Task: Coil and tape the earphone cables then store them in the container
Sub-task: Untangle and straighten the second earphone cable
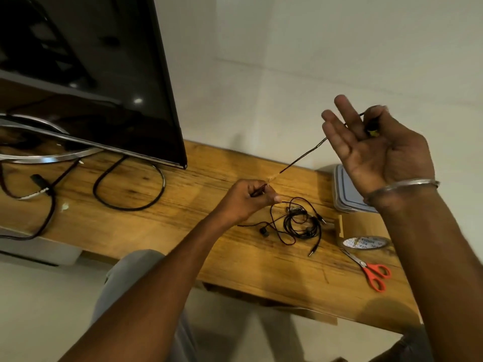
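Right hand (384, 152), gripping cable (300, 159), half hides the container (345, 189).

Taut cable (300, 157) between my left hand (247, 197) and right hand (379, 147) bars the air — open bench (183, 205) lies below it; tape roll (366, 242), scissors (363, 263), container (345, 189) crowd the right, monitor (104, 74) the left.

Dim, warm indoor light. Glare spots showed on TV screen (136, 100); soft sheen on tabletop (235, 270). Right hand (376, 147) slightly blurred. Frame edges bent, soft.
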